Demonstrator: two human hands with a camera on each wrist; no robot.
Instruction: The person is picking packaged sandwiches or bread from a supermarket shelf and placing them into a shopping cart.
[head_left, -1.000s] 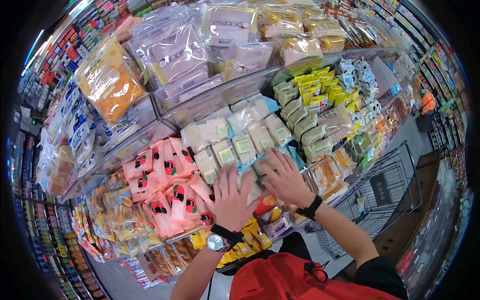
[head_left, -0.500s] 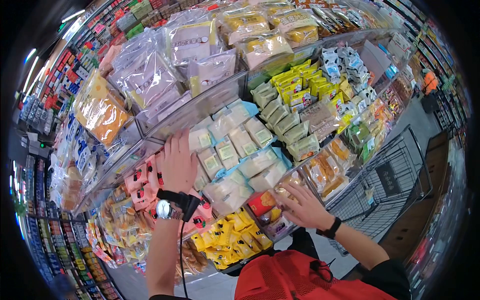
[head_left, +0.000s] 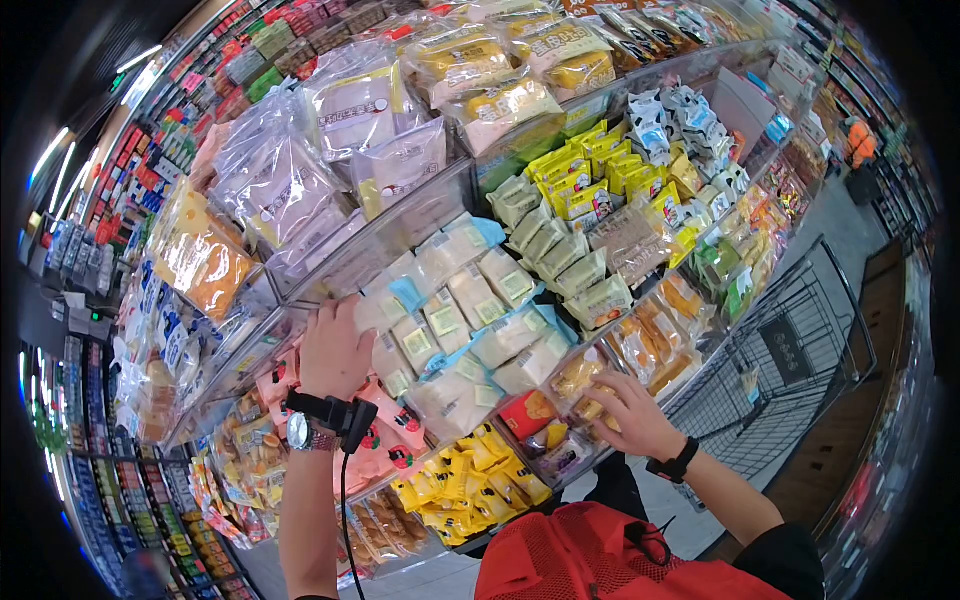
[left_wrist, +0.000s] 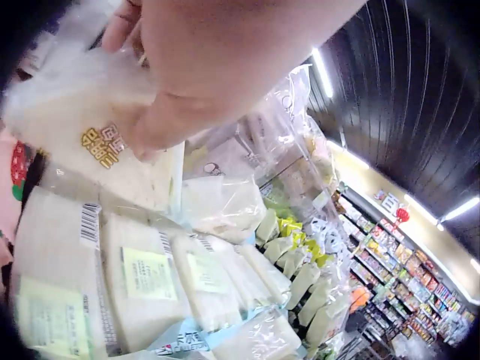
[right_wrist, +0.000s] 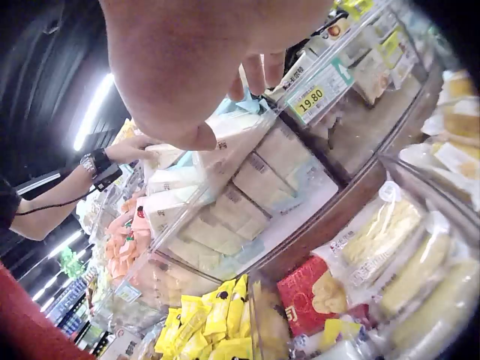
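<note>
My left hand [head_left: 335, 350] is at the back left of a bin of white packaged sandwiches [head_left: 450, 318]. In the left wrist view its thumb presses the front of one packaged sandwich [left_wrist: 90, 154], fingers bent over behind it. That pack leans upright above rows of others with pale green labels [left_wrist: 146, 274]. My right hand [head_left: 630, 415], fingers loosely bent, hovers over the bagged bread [head_left: 578, 380] at the front. Nothing shows in its grasp in the right wrist view, where it overlaps the sandwich bin's clear front wall [right_wrist: 225, 172].
Pink strawberry-print packs [head_left: 395, 425] fill the bin to the left, yellow packets [head_left: 470, 475] the one in front. Clear dividers [head_left: 385, 235] separate the bins. Larger bread bags [head_left: 280, 190] are piled on the higher tier. A shopping cart [head_left: 780, 350] stands at the right.
Both hands were together over the sandwiches. My left hand moved left to the back corner and took hold of a pack; my right hand drew away right and forward, over the bagged bread.
</note>
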